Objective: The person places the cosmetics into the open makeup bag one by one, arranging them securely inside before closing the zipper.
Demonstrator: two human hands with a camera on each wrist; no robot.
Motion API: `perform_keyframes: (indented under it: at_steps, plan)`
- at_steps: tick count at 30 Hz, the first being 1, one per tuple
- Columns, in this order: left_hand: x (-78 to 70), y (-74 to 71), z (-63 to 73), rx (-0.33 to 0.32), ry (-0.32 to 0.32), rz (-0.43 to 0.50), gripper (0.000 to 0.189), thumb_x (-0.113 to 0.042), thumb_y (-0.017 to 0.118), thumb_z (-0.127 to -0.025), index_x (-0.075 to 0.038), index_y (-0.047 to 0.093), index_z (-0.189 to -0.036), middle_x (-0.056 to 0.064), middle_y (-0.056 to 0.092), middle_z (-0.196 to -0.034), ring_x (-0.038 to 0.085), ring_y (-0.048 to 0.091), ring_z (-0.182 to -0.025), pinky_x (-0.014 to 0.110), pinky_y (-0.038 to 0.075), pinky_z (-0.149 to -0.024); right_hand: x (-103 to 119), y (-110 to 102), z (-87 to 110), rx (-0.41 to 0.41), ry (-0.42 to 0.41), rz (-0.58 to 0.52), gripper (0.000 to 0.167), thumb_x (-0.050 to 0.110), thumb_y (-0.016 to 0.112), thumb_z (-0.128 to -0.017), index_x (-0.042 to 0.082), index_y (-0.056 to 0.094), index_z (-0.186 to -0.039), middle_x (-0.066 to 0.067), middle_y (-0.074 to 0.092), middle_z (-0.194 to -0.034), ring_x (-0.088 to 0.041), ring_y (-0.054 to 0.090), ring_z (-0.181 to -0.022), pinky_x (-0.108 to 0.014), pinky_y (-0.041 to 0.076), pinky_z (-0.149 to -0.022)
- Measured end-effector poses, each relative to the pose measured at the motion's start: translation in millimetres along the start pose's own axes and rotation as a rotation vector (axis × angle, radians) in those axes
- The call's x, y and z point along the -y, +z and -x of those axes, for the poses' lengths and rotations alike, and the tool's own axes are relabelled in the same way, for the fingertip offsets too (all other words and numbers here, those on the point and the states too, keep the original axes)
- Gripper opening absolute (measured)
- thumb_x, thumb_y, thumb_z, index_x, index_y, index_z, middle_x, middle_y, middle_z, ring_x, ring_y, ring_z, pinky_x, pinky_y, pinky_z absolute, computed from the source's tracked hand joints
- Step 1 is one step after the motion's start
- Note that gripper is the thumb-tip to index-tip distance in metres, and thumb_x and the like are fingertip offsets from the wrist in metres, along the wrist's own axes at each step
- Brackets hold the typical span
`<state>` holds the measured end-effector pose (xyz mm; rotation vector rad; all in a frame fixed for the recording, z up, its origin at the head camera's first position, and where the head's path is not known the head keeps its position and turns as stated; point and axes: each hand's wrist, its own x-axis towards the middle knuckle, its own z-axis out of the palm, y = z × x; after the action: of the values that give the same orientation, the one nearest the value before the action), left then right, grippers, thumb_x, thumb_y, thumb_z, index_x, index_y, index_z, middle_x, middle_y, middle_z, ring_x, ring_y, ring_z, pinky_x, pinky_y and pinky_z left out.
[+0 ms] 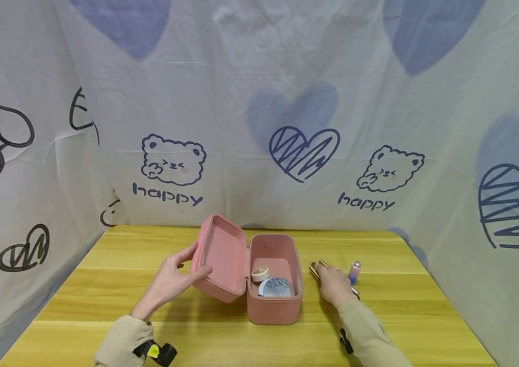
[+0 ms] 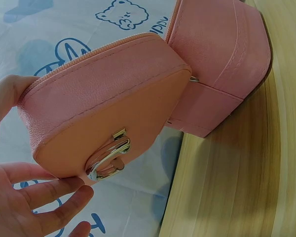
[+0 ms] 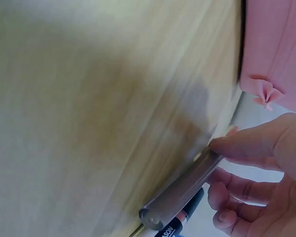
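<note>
Pink-blue tube (image 1: 355, 271) near right fingers (image 3: 249, 187); white roll (image 1: 260, 274) inside case (image 1: 275, 312).

Hands: two, left hand (image 1: 172, 278) left of lower centre, right hand (image 1: 335, 285) lower right. Pink case (image 1: 274, 312): one, lower centre, containing one white round item (image 1: 260, 274) and one blue-and-white item (image 1: 275, 289). Slim tubes (image 3: 180, 192): at least two, lower right; exact count obscured. Pink-and-blue bottle (image 1: 355, 271): one, lower right.

Pink case (image 1: 272, 311) upright, lid (image 1: 225, 257) open; slim tube (image 3: 182, 190) beside.
</note>
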<state>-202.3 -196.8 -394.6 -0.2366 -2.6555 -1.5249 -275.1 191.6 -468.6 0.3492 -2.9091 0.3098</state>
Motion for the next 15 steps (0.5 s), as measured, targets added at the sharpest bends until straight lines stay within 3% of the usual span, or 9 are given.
perform_keyframes:
  at_steps: [5,8,15]
  plan:
    - [-1.3,-0.3,0.6,-0.001,-0.005,-0.006,0.081,-0.038,0.072,-0.090,-0.008,0.036,-0.156,0.018,0.044,-0.157,0.039,0.046,-0.139,0.055,0.047,-0.105,0.2,-3.0,-0.1,-0.026,-0.036,-0.054,0.048,-0.009,0.072,-0.075,0.002,0.060,-0.119,-0.024,0.067,-0.092,-0.045,0.067,-0.079,-0.056,0.055,-0.069]
    - [-1.2,-0.4,0.4,-0.001,-0.005,-0.009,0.081,-0.038,0.072,-0.090,-0.008,0.036,-0.156,0.018,0.044,-0.157,0.039,0.046,-0.139,0.054,0.046,-0.105,1.5,-5.9,-2.3,-0.018,-0.038,-0.096,0.061,-0.009,0.070,-0.079,0.002,0.053,-0.137,-0.027,0.065,-0.098,-0.045,0.066,-0.079,-0.055,0.057,-0.071]
    - [-1.7,-0.5,0.4,0.002,-0.006,-0.008,0.081,-0.037,0.072,-0.090,-0.007,0.035,-0.156,0.019,0.044,-0.157,0.040,0.046,-0.139,0.055,0.047,-0.104,1.5,-7.8,-11.6,-0.094,-0.099,-0.249,0.059,-0.001,0.064,-0.094,0.003,0.042,-0.148,-0.030,0.068,-0.104,-0.043,0.068,-0.088,-0.055,0.058,-0.077]
